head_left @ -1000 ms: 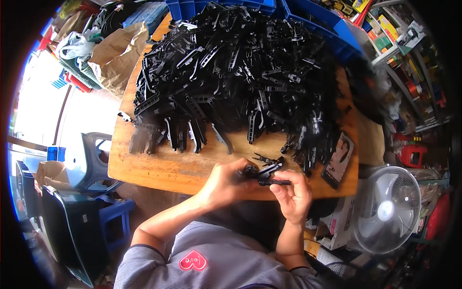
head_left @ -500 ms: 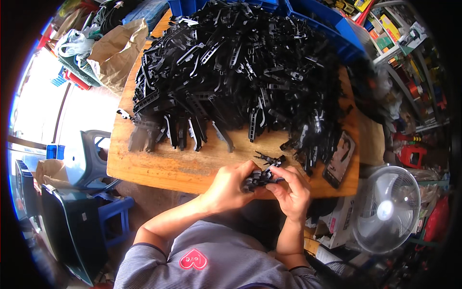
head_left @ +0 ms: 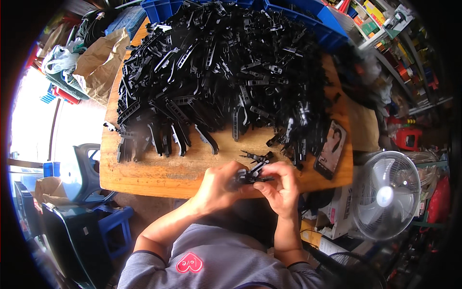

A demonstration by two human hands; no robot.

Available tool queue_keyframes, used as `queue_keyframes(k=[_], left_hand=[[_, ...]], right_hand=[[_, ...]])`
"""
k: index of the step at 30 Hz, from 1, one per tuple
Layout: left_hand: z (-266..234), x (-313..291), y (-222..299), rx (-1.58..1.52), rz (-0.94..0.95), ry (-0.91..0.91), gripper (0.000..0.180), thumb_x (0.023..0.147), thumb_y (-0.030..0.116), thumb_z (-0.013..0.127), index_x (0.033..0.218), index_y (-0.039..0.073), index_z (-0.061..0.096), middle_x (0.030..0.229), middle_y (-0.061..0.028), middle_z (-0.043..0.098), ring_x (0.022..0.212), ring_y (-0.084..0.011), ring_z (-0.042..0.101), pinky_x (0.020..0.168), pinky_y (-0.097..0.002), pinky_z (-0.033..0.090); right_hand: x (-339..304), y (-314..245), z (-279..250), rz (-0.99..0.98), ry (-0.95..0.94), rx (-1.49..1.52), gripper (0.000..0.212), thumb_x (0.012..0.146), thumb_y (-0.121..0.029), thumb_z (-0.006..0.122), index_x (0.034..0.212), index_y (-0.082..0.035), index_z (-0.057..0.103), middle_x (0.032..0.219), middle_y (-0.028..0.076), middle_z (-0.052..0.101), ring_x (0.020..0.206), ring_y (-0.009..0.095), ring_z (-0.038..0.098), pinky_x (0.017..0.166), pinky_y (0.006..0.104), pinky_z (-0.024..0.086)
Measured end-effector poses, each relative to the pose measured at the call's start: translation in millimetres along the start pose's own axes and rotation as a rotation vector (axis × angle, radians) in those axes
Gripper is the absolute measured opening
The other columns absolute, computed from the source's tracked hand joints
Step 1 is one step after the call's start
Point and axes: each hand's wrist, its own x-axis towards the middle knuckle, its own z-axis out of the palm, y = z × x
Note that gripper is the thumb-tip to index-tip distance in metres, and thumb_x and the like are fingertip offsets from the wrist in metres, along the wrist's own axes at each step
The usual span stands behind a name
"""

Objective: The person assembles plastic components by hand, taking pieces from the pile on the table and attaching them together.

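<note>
At the near edge of the wooden table (head_left: 144, 174), I'm watching the left hand (head_left: 217, 187) gripping black parts (head_left: 249, 176), the right hand (head_left: 282, 187) pinching their right side; a dark heap (head_left: 216, 72) is covering its far side.

lettering (head_left: 189, 263) shows on the shirt's red heart patch (head_left: 189, 266).

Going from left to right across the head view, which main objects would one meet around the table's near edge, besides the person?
Pale plastic chair → held black parts → phone → round fan.
</note>
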Motion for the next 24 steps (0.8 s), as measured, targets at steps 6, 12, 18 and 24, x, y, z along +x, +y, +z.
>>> queue_keyframes(k=[6,12,18,24], left_hand=[[4.1,-6.1,-1.8,0.016,0.118,0.008,0.034,0.066,0.013,0.076,0.092,0.002,0.057,0.075,-0.0137,0.061,0.066,-0.0266,0.061,0.059,-0.0336,0.047],[2.3,-6.2,-5.2,0.016,0.216,-0.02,0.028,0.067,0.011,0.073,0.09,0.002,0.059,0.076,-0.0114,0.062,0.067,-0.0227,0.061,0.062,-0.0306,0.047],[-0.6,-5.9,-2.6,-0.065,0.094,-0.05,0.032,0.067,0.016,0.077,0.09,0.003,0.06,0.076,-0.0098,0.062,0.068,-0.0205,0.061,0.063,-0.0299,0.047],[2.9,-6.1,-1.7,-0.078,0.167,0.091,0.032,0.063,0.014,0.08,0.085,0.003,0.059,0.078,-0.008,0.061,0.068,-0.0175,0.06,0.062,-0.0286,0.046]], right_hand=[[1.9,-8.6,-4.1,0.246,-0.129,0.174,0.042,0.068,-0.01,0.079,0.099,0.002,0.054,0.087,0.006,0.058,0.078,0.014,0.061,0.069,0.0251,0.05],[1.8,-0.4,-2.5,0.121,-0.104,0.234,0.033,0.067,-0.011,0.08,0.088,0.001,0.056,0.078,0.006,0.057,0.065,0.012,0.055,0.058,0.0252,0.045],[4.6,-7.1,-0.8,0.116,-0.128,0.191,0.028,0.071,-0.013,0.077,0.086,0.0,0.057,0.076,0.006,0.057,0.065,0.013,0.053,0.058,0.0245,0.042],[3.4,3.0,2.7,0.028,-0.082,0.302,0.03,0.073,-0.016,0.075,0.091,0.002,0.057,0.082,0.011,0.058,0.072,0.017,0.055,0.065,0.0279,0.044]])
